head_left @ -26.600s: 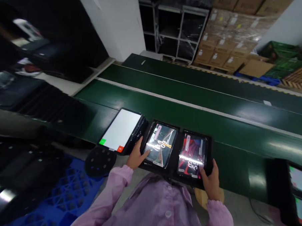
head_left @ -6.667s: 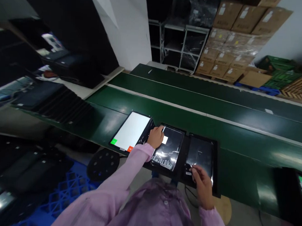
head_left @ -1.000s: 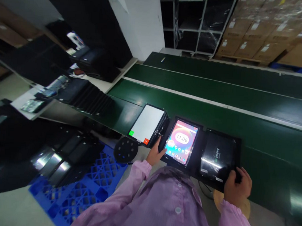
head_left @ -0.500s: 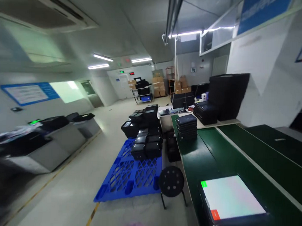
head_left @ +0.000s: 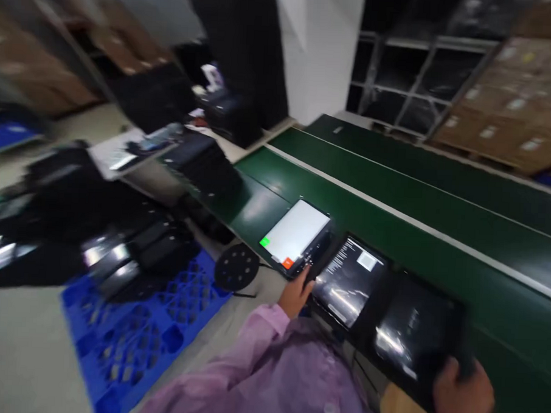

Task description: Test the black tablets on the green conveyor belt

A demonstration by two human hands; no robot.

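Note:
Three flat black screen devices lie side by side along the near edge of the green bench. The left lit screen (head_left: pixel 297 232) is white with green and red corner patches. White text and a pale square show on the middle screen (head_left: pixel 349 280). The right screen (head_left: pixel 416 328) is dark with reflections. My left hand (head_left: pixel 295 292) has thumb and finger closed at the left edge of the middle screen, close to the lit one. Blurred by motion, my right hand (head_left: pixel 466 391) is curled at the right edge of the dark screen; its far fingers are hidden.
A black round stool (head_left: pixel 236 267) stands by the bench edge. Black devices are piled on a blue pallet (head_left: pixel 160 329) at left. Farther along the green bench (head_left: pixel 377 180) is a stack of dark devices (head_left: pixel 204 161). Cartons (head_left: pixel 512 119) and racking stand behind.
My view has swung right and down to the bench. Both hands and the middle and right screens have come into view; earlier only the lit screen showed at the bench's near end.

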